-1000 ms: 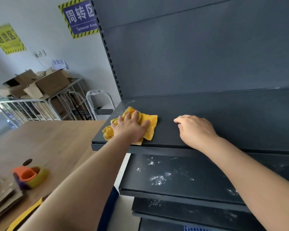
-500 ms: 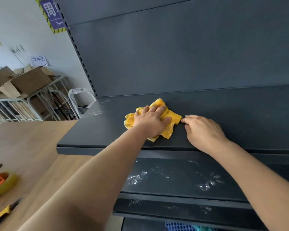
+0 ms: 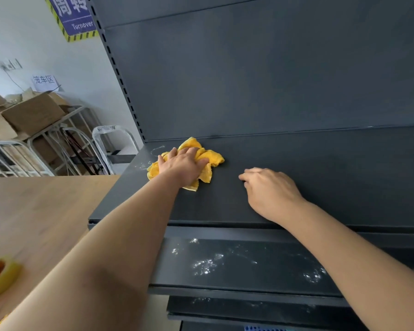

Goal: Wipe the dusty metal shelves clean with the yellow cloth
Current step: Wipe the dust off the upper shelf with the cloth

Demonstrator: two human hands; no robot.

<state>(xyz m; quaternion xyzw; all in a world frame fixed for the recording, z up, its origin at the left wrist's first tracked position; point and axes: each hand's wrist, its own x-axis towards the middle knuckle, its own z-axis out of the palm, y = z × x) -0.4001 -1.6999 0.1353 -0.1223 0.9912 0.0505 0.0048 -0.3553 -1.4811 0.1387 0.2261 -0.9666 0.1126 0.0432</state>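
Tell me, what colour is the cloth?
Yellow, going orange in the folds. The cloth shows in the head view, under the left hand.

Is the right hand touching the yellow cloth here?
Apart. The head view shows bare shelf between the right hand and the yellow cloth.

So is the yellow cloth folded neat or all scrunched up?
Scrunched up. The yellow cloth bunches in lumpy folds under the left hand, with uneven corners sticking out on the top shelf.

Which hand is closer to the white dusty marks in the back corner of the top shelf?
The left hand. It presses the yellow cloth right beside the dust marks. The right hand rests bare on the top shelf, farther right.
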